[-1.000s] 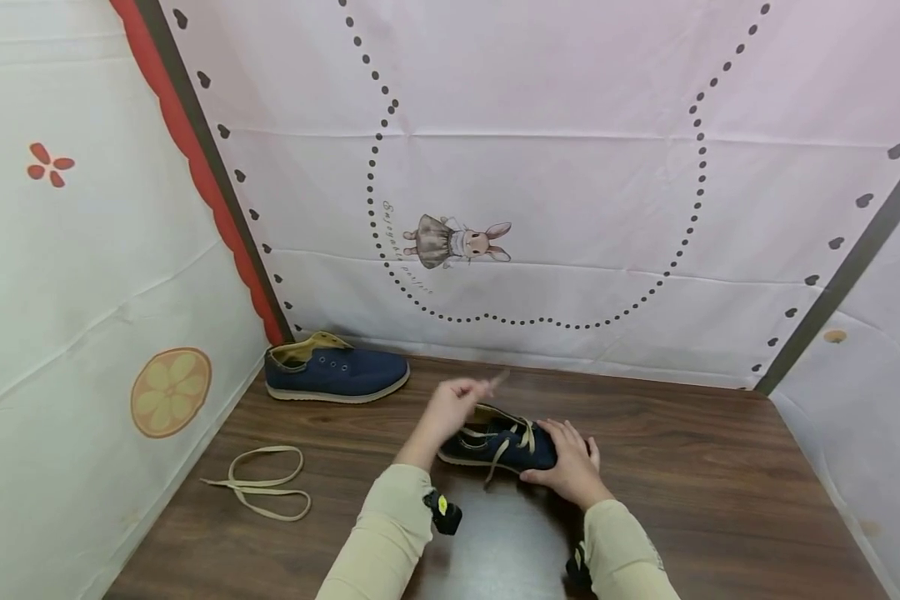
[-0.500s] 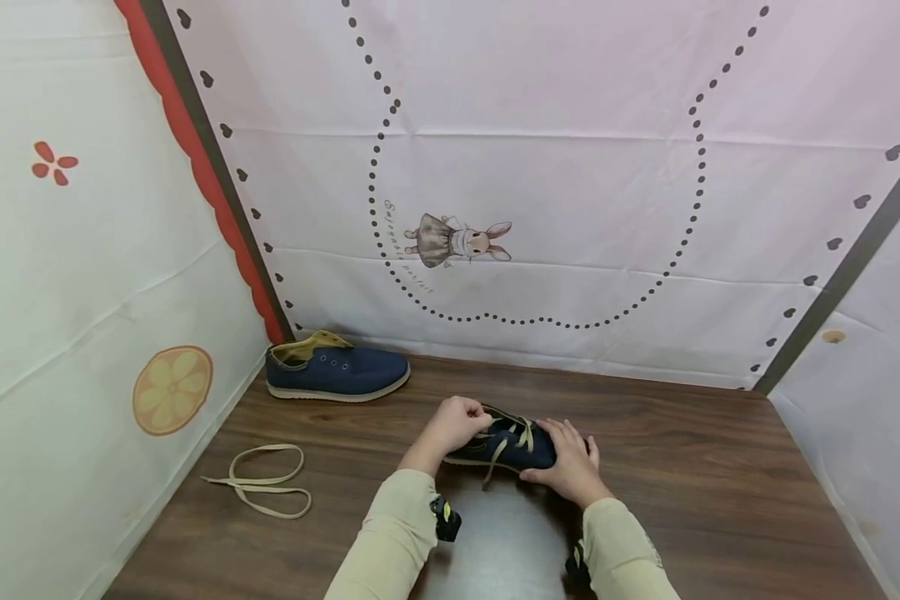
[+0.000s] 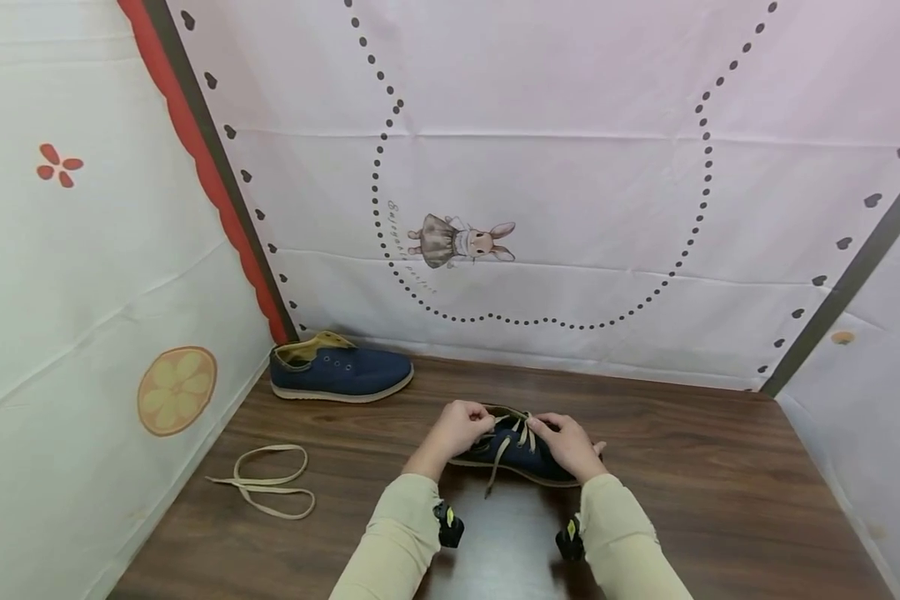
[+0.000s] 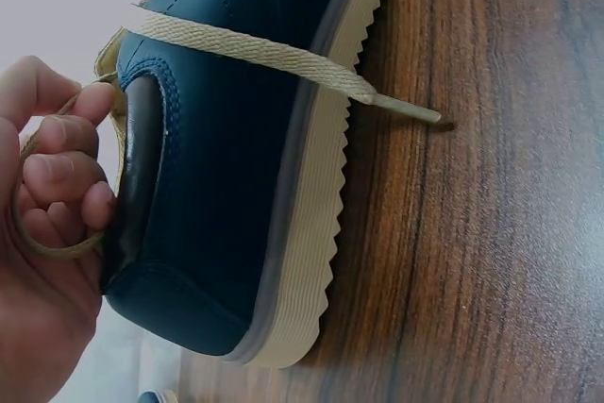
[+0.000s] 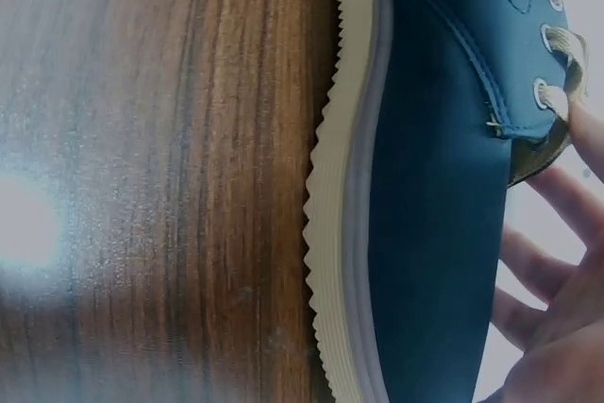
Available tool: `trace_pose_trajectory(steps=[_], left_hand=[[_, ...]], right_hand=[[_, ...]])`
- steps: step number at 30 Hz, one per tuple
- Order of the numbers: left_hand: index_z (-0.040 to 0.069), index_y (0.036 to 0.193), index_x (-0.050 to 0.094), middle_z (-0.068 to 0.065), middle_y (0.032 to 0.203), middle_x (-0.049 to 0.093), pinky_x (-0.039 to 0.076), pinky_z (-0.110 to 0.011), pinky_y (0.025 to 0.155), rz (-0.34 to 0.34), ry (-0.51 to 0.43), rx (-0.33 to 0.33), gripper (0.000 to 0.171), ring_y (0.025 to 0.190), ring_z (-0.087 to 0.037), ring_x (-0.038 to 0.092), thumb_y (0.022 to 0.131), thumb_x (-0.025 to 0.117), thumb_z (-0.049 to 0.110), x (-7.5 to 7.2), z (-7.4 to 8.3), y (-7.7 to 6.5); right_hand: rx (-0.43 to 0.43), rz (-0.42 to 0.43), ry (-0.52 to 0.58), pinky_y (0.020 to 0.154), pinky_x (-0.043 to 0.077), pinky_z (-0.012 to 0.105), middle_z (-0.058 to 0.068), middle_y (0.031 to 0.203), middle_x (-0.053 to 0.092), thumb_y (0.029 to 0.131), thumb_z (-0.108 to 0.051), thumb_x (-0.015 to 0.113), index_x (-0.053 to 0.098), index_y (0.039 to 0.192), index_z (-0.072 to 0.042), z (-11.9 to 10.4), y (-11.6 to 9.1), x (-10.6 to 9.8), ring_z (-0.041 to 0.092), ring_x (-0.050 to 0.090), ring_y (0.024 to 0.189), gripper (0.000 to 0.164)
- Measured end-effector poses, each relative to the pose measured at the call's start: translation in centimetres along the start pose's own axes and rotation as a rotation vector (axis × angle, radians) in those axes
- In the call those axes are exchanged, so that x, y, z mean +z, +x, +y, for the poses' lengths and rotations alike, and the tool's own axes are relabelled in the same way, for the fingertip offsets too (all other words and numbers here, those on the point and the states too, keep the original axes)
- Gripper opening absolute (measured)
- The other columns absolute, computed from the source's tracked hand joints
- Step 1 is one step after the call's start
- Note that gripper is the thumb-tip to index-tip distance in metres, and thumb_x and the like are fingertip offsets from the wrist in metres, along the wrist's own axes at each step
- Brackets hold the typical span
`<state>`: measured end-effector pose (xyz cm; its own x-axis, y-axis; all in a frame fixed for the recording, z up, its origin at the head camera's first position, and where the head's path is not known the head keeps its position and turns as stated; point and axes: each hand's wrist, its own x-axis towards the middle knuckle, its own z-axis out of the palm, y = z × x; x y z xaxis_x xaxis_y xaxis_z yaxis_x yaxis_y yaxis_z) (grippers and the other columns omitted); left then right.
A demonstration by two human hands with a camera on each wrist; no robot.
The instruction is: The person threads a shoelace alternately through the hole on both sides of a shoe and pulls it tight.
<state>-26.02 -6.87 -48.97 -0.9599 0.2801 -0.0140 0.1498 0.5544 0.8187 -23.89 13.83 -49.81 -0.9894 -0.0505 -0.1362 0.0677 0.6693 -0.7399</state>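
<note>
We saw that the right grip (image 3: 566, 446) had moved from the toe of the laced shoe (image 3: 534, 462) to its lacing, thumb touching; whether it pinched, we could not tell. The left grip (image 3: 453, 431) curled round a tan lace (image 4: 58, 252). The shoe sat on the desk (image 3: 720, 475), the unlaced shoe (image 3: 360, 372) and a loose lace (image 3: 270, 482) off left.

We see 1 blue shoe (image 4: 226, 167) standing on its pale, bumpy sole (image 4: 321, 176) on the brown table (image 3: 690, 475), toe to our right. Its tan lace (image 4: 236, 47) is threaded, 1 end hanging down the side.
</note>
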Motion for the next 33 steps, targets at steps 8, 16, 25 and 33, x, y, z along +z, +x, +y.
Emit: trace_pose_trajectory(steps=[8,16,25,33], left_hand=[[0.009,0.077,0.068,0.003,0.053,0.051,0.037,-0.025,0.048,0.02,-0.012,-0.01,0.022,0.048,-0.011,0.045,0.091,0.054,0.017,0.4,0.3,0.1],[0.01,0.086,0.069,0.002,0.054,0.051,0.038,-0.027,0.048,-0.026,0.086,-0.018,0.023,0.048,-0.012,0.046,0.095,0.054,0.026,0.6,0.6,0.3],[0.021,0.099,0.071,0.005,0.1,0.064,0.046,-0.036,0.078,-0.082,0.209,0.001,0.023,0.09,-0.014,0.058,0.092,0.056,0.038,1.0,0.4,0.6],[0.018,0.108,0.068,0.001,0.092,0.064,0.049,-0.032,0.062,-0.022,0.07,-0.099,0.023,0.071,-0.016,0.06,0.092,0.057,0.031,1.5,0.5,0.8]], right_hand=[[0.055,0.031,-0.008,0.091,-0.01,0.073,0.017,0.13,0.05,0.091,-0.054,0.047,0.063,0.118,-0.015,0.1,0.2,0.1,0.042,0.038,0.124,0.051],[0.042,0.026,-0.006,0.091,-0.01,0.072,0.017,0.13,0.05,0.09,-0.051,0.05,0.064,0.117,-0.015,0.1,0.1,0.2,0.042,0.038,0.124,0.047],[0.014,-0.013,0.012,0.09,-0.011,0.073,0.017,0.132,0.049,0.09,-0.047,0.054,0.063,0.118,-0.017,-0.2,0.1,-0.3,0.043,0.034,0.126,0.042],[-0.015,-0.093,0.171,0.102,0.023,0.057,0.018,0.133,0.046,0.096,-0.037,0.048,0.057,0.126,-0.007,-2.1,1.1,-0.2,0.038,0.039,0.123,0.044]])
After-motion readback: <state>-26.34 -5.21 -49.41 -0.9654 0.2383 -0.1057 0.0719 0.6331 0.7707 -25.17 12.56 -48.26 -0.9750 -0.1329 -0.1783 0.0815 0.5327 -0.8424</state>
